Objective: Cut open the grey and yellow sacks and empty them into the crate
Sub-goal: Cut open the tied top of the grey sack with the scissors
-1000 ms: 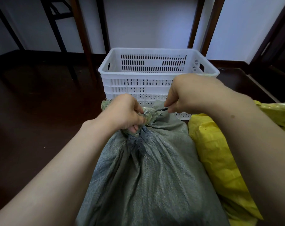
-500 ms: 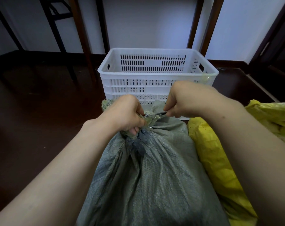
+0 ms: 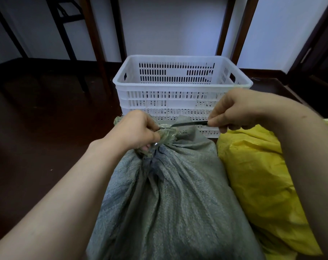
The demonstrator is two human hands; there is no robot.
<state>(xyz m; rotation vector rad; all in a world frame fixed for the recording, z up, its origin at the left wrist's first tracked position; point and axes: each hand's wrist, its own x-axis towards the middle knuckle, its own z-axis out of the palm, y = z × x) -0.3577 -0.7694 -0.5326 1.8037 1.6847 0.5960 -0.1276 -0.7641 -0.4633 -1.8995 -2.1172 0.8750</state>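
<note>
No word, label, brand or number can be read in front of me. The weave of the grey sack shows no legible print. The yellow sack just to its right carries no lettering I can make out, and neither do the walls of the white crate just beyond it.
</note>
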